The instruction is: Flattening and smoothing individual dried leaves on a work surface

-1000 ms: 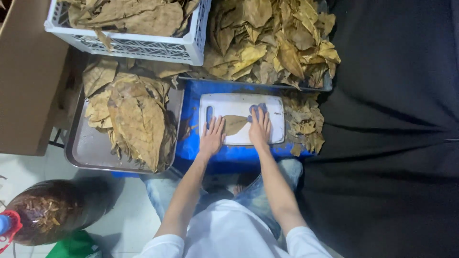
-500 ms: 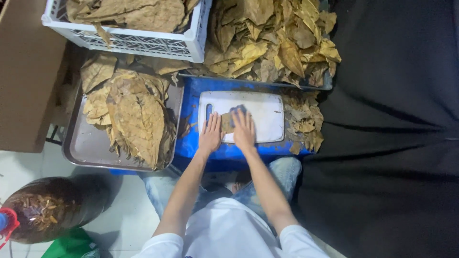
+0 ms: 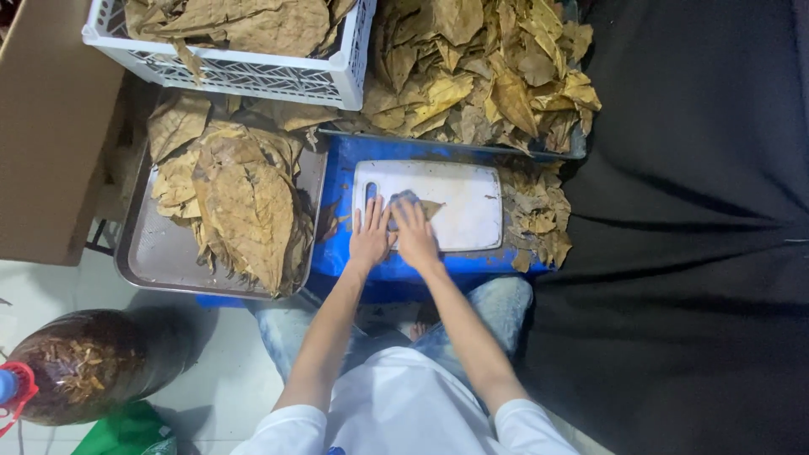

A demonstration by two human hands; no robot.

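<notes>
A white cutting board (image 3: 463,206) lies on a blue stand (image 3: 337,202) in front of me. A dry brown leaf (image 3: 432,208) lies on the board, mostly hidden under my hands. My left hand (image 3: 371,238) rests flat on the board's left end with its fingers spread, beside the leaf. Touching it on the right, my right hand (image 3: 416,234) presses a blue cloth (image 3: 403,199) onto the leaf.
A metal tray (image 3: 156,257) with stacked brown leaves (image 3: 244,211) sits to the left. Behind it stands a white crate (image 3: 253,76) of leaves, and a heap of leaves (image 3: 480,76) lies at the back. There is a cardboard box (image 3: 50,126) far left, a dark jar (image 3: 84,371) on the floor and black fabric (image 3: 691,211) on the right.
My right hand has slid the blue cloth leftward across the leaf, from the board's middle to beside my left hand. My left hand has stayed in place.
</notes>
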